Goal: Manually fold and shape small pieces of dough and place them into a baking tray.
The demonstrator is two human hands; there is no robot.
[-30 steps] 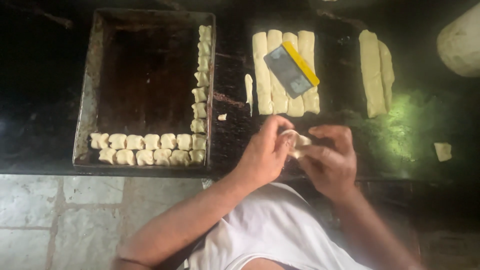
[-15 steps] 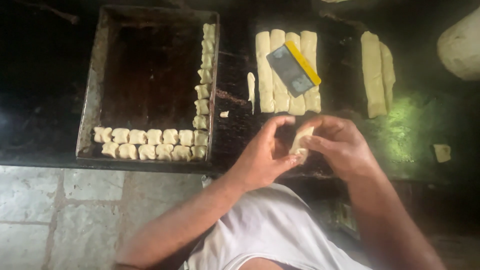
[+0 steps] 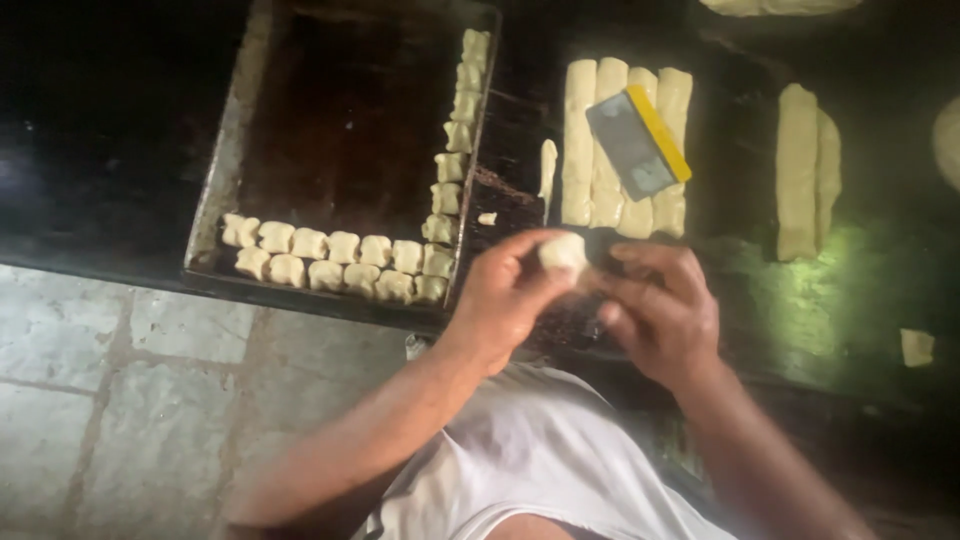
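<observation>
Closest to the camera, at the bottom of the frame, both forearms rise from a white-clad lap and meet just below centre. Left hand (image 3: 505, 300) pinches a small pale dough piece (image 3: 562, 251) at its fingertips, thumb and fingers curled around the lump's lower left side; right hand (image 3: 660, 305) comes in from the right with its fingers bent toward the same lump, touching or all but touching it, though whether it truly grips cannot be told from this angle. The piece is a rounded nub with no clear long axis, held above the dark counter edge (image 3: 120, 255), and the left hand has the firmer claim on it. Up and left of the hands lies the dark baking tray (image 3: 340, 130), its near rim only a short reach from the left hand; rows of shaped dough pieces (image 3: 330, 262) run along its lower edge in a double line, and a single column climbs its right side. Straight above the hands, a little farther back, several long dough logs (image 3: 600, 140) lie side by side, long axes pointing away from the person, with a grey scraper with a yellow edge (image 3: 637, 143) resting tilted on top. Farther right, two more dough strips (image 3: 805, 170) lie parallel, well apart from the hands.
</observation>
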